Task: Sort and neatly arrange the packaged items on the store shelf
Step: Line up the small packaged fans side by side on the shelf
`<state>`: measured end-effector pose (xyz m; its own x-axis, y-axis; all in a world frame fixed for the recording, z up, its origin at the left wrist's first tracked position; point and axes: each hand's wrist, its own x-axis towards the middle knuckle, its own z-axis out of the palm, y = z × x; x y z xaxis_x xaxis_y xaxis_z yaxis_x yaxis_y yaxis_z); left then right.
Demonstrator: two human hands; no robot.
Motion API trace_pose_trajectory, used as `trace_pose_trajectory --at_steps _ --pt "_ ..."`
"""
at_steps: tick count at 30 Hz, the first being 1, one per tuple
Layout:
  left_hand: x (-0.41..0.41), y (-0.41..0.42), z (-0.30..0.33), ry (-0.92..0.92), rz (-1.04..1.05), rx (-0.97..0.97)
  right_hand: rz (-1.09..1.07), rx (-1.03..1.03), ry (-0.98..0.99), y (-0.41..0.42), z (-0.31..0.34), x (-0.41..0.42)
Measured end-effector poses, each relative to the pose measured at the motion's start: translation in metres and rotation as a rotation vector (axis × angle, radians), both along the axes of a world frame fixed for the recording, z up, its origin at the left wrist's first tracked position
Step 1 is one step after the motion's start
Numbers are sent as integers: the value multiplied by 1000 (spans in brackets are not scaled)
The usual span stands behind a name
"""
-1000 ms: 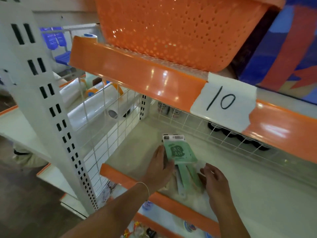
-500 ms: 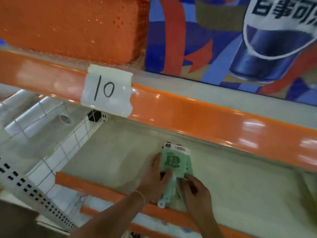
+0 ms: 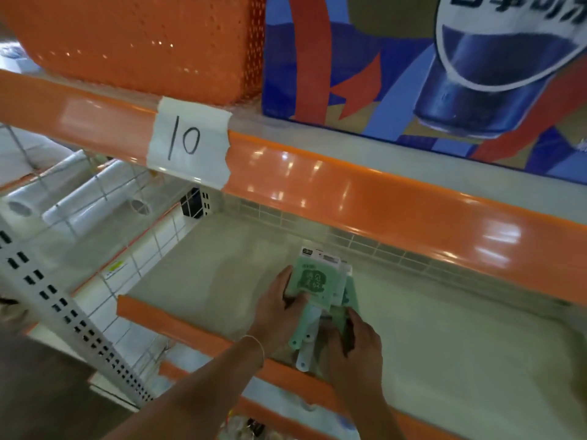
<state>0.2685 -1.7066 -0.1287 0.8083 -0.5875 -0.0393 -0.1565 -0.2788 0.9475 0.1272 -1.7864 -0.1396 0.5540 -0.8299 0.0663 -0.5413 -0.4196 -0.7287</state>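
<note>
Entry: both hands are on a small stack of green carded packages (image 3: pixel 320 282) lying flat on the shelf (image 3: pixel 206 274), near its orange front lip (image 3: pixel 178 322).

My left hand (image 3: pixel 279 309) grips the left edge of the stack, thumb on the top card and fingers curled against the side. My right hand (image 3: pixel 354 341) is curled over the lower right of the stack, where pale handle-like ends (image 3: pixel 305 347) stick out toward the lip; it looks like a pinch on those ends, but the fingertips are hidden.

At least three packs are fanned slightly, their top edges not flush. The print is too blurred to read.

Handling, as judged: light, thin card backing, fairly stiff along its length but easy to bend at the corners. The glossy faces will probably slide over one another, so the stack can splay if squeezed from one side only. Best hold is on the two long edges, hands opposed, then a tap of the top edges to square them.

Surroundings: a "10" paper label (image 3: pixel 190 142) on the upper shelf edge, an orange perforated basket (image 3: pixel 143 42) above, and plastic-wrap rolls (image 3: pixel 92 198) behind the wire divider (image 3: pixel 152 246) at left.
</note>
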Motion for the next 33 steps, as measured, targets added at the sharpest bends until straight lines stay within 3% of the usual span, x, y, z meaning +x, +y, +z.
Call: trace_pose_trajectory --at_steps 9,14,17,19,22,25,30,33 --pt "36 17 29 141 169 -56 -104 -97 -12 2 -5 5" --pt "78 59 31 77 221 18 -304 -255 -66 5 3 3" --pt "106 85 24 -17 185 127 -340 -434 -105 17 5 20" --pt "122 98 18 -87 158 224 -240 -541 -209 41 9 42" --pt "138 109 5 -249 91 375 -5 -525 -290 86 8 83" --pt "148 117 -7 -500 44 528 129 -417 -198 104 -4 116" --pt "151 122 -23 -769 -301 474 151 -359 20 105 -20 141" --pt "149 125 -23 -821 -338 441 126 -331 62 104 -24 144"
